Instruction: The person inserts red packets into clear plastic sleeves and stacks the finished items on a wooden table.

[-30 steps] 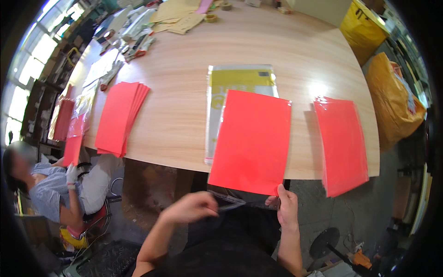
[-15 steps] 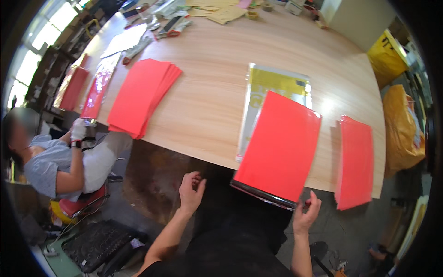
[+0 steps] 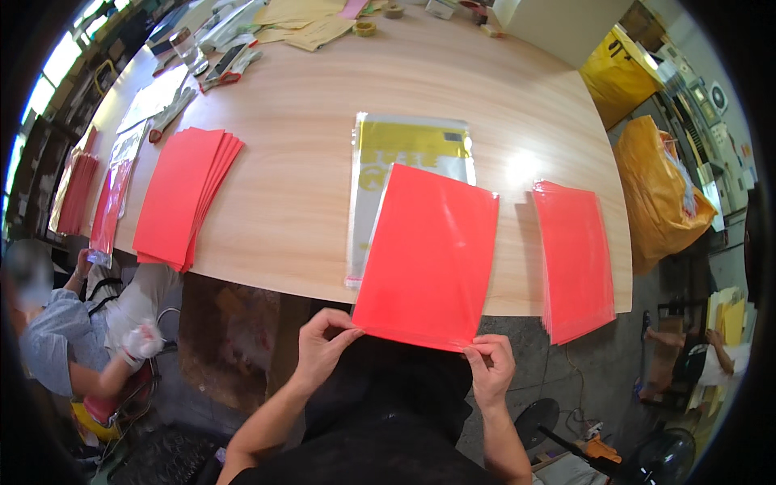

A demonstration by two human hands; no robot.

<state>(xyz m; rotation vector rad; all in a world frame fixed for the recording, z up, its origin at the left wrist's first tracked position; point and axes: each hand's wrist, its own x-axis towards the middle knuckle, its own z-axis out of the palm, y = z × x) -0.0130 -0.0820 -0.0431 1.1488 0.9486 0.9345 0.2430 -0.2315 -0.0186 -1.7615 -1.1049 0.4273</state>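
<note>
along the near edge of the red sheet (image 3: 428, 259), your left hand (image 3: 323, 346) pinches the left corner, your right hand (image 3: 491, 368) the right; red stack (image 3: 578, 259) right of sheet.

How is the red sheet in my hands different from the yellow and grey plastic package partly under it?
The red sheet is one plain colour; the yellow and grey package has printed markings. Your left hand and right hand pinch the red sheet's lower corners; no hand touches the package. The red sheet pokes past the table's near edge; the package's visible part lies on the table. Both look shiny.
</note>
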